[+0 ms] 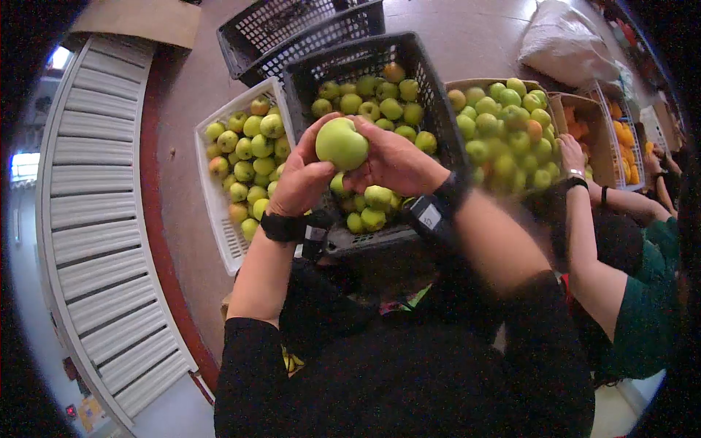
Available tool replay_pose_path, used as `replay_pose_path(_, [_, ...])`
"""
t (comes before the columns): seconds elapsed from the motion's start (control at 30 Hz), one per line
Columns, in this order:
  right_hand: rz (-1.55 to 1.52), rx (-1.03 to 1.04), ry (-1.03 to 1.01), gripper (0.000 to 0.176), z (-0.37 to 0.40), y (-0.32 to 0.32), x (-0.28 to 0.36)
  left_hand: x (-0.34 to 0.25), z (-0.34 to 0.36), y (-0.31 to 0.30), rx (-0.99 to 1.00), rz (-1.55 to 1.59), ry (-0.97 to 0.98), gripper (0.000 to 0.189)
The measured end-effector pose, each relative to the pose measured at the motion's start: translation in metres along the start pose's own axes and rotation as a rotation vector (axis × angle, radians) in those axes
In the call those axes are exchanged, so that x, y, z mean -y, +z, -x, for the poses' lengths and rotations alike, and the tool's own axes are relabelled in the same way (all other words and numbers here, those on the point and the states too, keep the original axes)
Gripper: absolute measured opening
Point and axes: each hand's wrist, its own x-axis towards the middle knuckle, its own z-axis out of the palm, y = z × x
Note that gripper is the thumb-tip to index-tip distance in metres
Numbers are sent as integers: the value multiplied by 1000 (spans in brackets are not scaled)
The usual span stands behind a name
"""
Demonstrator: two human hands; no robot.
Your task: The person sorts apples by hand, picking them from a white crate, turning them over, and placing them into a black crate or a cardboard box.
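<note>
A green apple (342,144) is held up between both hands, over the black crate (431,95) of green apples in front of me. My left hand (298,175) wraps round its left side, thumb below it. On the right side, the fingers of my right hand (398,159) press against the apple. Left of the black crate, a white crate (212,196) holds more green apples, some with a red blush. To the right, a cardboard box (467,84) is filled with green apples.
A co-worker's hand (573,155) rests at the right edge of the cardboard box. Beyond are boxes of orange produce (625,142). Black crates (292,33) and a white sack (562,44) lie ahead. A long slatted white structure (109,219) runs along the left.
</note>
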Motion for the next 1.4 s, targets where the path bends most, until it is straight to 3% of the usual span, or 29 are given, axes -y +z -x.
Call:
replay_pose_path(0.07, [-8, -39, -43, 43, 1, 2, 1, 4, -2, 9, 7, -97, 79, 72])
replay_pose_path(0.1, [-14, 26, -161, 42, 1, 0, -1, 2, 0, 12, -13, -99, 72, 68])
replay_pose_path(0.2, [244, -156, -412, 45, -3, 4, -8, 5, 9, 6, -142, -128, 0, 55])
replay_pose_path(0.23, [246, -179, -451, 54, -1, 5, -6, 7, 14, 8, -176, -79, -52, 52])
replay_pose_path(0.3, [406, -202, -498, 54, 0, 4, -5, 10, 22, 12, -244, 20, -152, 46])
replay_pose_path(0.4, [598, -234, -577, 53, -2, 5, -11, 17, 24, 9, -197, 279, -297, 51])
replay_pose_path(0.43, [653, -246, -604, 54, -3, 6, -15, 18, 23, 10, -187, 236, -293, 60])
replay_pose_path(0.53, [864, -249, -671, 54, -3, 8, -21, 18, 21, -3, -56, 299, -330, 59])
replay_pose_path(0.67, [1116, -243, -772, 53, 0, 9, -19, 26, 20, -2, -174, 305, -275, 57])
replay_pose_path(0.77, [985, -156, -714, 50, -4, 7, -16, 32, 16, -11, -183, 371, -213, 48])
replay_pose_path(0.87, [784, -240, -553, 47, -13, -7, -16, 33, 12, -19, -197, 336, -163, 44])
replay_pose_path(0.9, [625, -316, -513, 41, -12, -7, -10, 29, 10, -16, -201, 301, -151, 45])
replay_pose_path(0.93, [719, -447, -569, 34, -17, -18, -6, 29, 7, -14, -204, 266, -141, 48])
replay_pose_path(0.97, [628, -503, -530, 32, -19, -32, -1, 35, 4, -16, -227, 297, -121, 49])
replay_pose_path(1.07, [287, -607, -522, 22, -1, -26, 19, 57, -3, -26, -289, 313, -208, 40])
replay_pose_path(1.2, [151, -617, -586, 23, 16, -24, 40, 97, -13, -40, -307, 140, -438, 36])
replay_pose_path(1.4, [71, -608, -593, 21, 27, -31, 51, 145, -15, -45, -437, 33, -603, 56])
